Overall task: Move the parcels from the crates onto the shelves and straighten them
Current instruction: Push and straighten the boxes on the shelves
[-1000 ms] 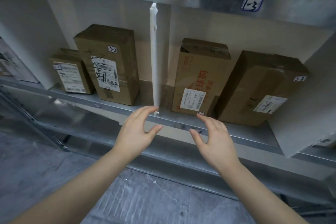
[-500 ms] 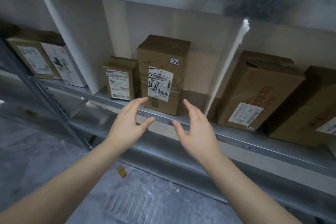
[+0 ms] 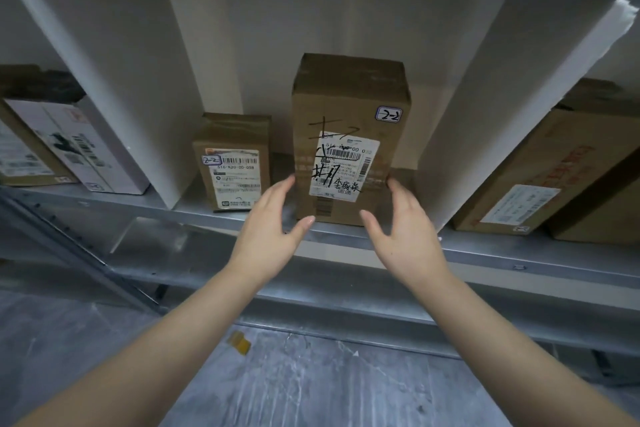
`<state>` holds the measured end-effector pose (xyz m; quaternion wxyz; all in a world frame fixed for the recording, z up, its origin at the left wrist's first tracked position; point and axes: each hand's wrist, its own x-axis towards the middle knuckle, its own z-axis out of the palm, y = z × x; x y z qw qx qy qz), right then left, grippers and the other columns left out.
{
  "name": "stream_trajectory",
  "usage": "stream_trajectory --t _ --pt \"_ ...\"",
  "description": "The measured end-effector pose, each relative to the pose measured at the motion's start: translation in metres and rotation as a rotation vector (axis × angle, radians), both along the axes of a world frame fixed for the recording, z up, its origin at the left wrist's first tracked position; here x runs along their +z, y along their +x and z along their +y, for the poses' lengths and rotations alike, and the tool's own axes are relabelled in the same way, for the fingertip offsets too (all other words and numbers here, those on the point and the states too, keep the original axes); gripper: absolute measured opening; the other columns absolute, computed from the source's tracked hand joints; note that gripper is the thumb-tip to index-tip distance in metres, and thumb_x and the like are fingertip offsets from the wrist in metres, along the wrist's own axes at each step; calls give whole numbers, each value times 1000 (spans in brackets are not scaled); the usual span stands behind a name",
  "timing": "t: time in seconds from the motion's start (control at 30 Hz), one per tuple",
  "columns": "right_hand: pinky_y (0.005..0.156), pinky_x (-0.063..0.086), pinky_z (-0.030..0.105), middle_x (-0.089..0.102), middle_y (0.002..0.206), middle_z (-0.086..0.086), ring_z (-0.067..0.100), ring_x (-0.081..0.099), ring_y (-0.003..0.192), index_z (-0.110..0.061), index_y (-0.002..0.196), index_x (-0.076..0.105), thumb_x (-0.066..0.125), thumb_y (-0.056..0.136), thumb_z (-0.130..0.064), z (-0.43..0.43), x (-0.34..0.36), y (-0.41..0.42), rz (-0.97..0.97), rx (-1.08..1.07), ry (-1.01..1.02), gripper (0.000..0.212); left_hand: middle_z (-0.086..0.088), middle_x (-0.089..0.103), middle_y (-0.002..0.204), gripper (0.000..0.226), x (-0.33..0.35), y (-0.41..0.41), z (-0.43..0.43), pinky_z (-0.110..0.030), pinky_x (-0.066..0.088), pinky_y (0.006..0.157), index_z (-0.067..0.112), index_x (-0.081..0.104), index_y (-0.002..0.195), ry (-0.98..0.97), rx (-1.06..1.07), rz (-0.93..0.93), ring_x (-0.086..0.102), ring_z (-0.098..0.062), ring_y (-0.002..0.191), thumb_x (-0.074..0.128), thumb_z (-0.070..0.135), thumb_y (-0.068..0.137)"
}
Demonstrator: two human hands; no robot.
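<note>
A tall brown cardboard parcel (image 3: pixel 349 104) with a white label and black handwriting stands upright on the metal shelf (image 3: pixel 346 236), in the bay between two white dividers. My left hand (image 3: pixel 273 229) and my right hand (image 3: pixel 401 236) are raised on either side of its lower front, fingers straight and spread. The fingertips reach the parcel's left and right edges; whether they touch is unclear. A smaller brown parcel (image 3: pixel 235 163) with a barcode label stands just to its left.
White dividers (image 3: pixel 121 80) (image 3: pixel 512 97) bound the bay. More parcels fill the left bay (image 3: pixel 69 149) and the right bay (image 3: pixel 554 177). A lower shelf rail (image 3: pixel 311 295) and grey floor with a yellow scrap (image 3: pixel 239 341) lie below.
The view has swung left and closer, from the right bay to the tall parcel. Both hands have moved up to that parcel's sides.
</note>
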<state>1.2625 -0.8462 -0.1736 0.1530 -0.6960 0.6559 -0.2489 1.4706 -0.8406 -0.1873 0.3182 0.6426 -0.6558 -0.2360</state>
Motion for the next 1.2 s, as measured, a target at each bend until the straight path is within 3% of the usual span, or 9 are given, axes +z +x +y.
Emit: stream_trajectory --t 0.3,0.53,0.67,0.77,0.87,1.03,1.2 --pt "100 40 35 49 138 6 24 48 126 -18 147 33 58 93 -38 -24 -4 1 -62 -20 -43 63 2 40 154 68 0 -9 -29 -30 30 111 21 33 152 -8 17 26 38 -16 141 65 37 94" --pt "99 40 34 47 141 8 26 45 128 -21 149 30 61 92 -36 -40 -7 4 -159 -48 -11 67 -2 41 153 67 13 -9 -52 -32 28 114 18 35 152 44 31 -18 37 -19 142 64 35 94" --pt "100 36 29 47 142 4 21 46 130 -18 144 34 64 91 -35 -14 -10 3 -234 -56 25 64 6 44 150 58 20 0 -20 -22 27 108 23 39 149 -8 22 7 38 -11 138 62 33 96" --pt "103 33 25 45 142 -4 14 43 131 -23 141 38 62 91 -39 15 -12 7 -187 40 32 57 13 48 143 51 23 19 17 -20 29 103 31 46 143 -14 42 14 40 -1 128 64 35 95" --pt "106 33 25 44 141 -9 11 40 132 -26 139 42 58 92 -45 25 -11 24 -119 154 26 53 13 48 141 51 26 50 39 -23 30 103 33 48 140 -14 100 15 43 -5 131 65 36 93" --pt "111 30 27 42 147 -8 11 36 137 -27 146 38 54 93 -49 13 -12 79 -127 231 44 60 10 39 151 64 24 109 44 -25 29 105 30 37 148 42 187 34 37 -10 139 66 40 92" --pt "114 24 26 35 154 -3 13 29 143 -24 152 27 57 94 -44 -10 -26 134 -168 190 76 68 11 25 161 74 2 141 22 -29 23 115 33 23 156 118 109 68 25 -10 147 62 42 94"
